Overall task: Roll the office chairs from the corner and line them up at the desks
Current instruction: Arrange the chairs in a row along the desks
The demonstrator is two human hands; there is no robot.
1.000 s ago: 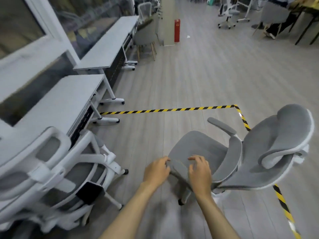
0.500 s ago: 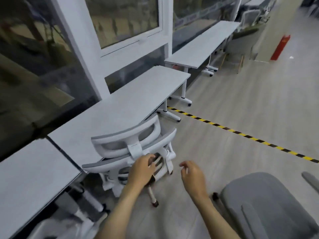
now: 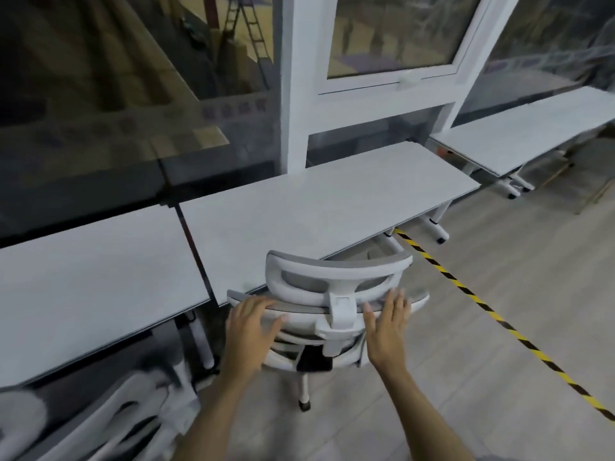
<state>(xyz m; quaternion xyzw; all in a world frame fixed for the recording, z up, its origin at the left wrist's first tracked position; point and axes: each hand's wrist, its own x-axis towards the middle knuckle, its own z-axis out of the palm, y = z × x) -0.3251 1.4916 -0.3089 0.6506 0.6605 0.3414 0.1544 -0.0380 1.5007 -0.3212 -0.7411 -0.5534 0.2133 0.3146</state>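
Note:
A white-framed office chair (image 3: 336, 287) with grey mesh stands with its back toward me, tucked against the middle white desk (image 3: 316, 207). My left hand (image 3: 249, 327) rests on the left side of the backrest top, fingers spread. My right hand (image 3: 387, 322) is at the right side of the backrest with straight fingers, touching or just short of it. A second white chair (image 3: 100, 417) shows blurred at the lower left, under the left desk (image 3: 93, 284).
A third desk (image 3: 525, 134) stands at the right along the window wall. Black-and-yellow floor tape (image 3: 492, 314) runs diagonally from under the middle desk to the lower right. Grey wood-look floor lies to the right of the chair.
My view has swung left from the grey chair to the chair at the middle desk. Both hands have left the grey seat and come to this chair's backrest.

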